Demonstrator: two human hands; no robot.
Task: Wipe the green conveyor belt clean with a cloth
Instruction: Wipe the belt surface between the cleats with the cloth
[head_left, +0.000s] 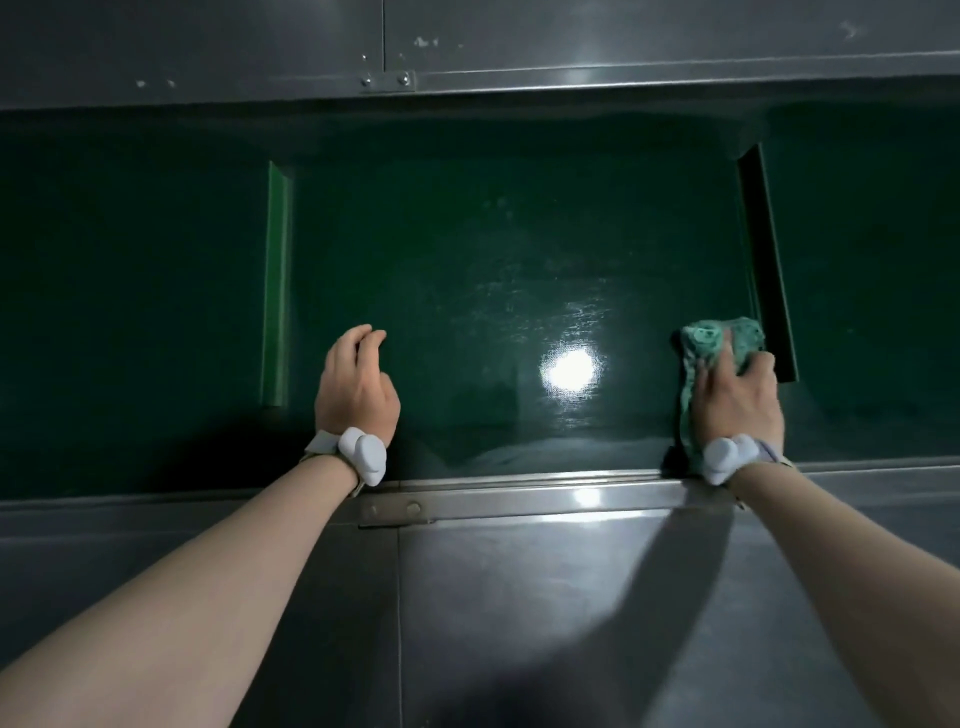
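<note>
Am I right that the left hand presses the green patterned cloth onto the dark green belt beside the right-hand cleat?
Not quite: the head view shows the right hand pressing the green patterned cloth onto the dark green belt beside the right-hand cleat.

cloth (719, 345) part hid by right hand (737, 400) | belt (467, 249) ends cut off

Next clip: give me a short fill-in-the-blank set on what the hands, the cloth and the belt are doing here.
1. The cloth is held in the ____ hand.
2. The left hand holds ____.
3. The cloth lies next to the upright cleat on the belt's ____ side.
4. The bright glare on the green belt sits ____ the two hands.

Missing words: right; nothing; right; between
</note>
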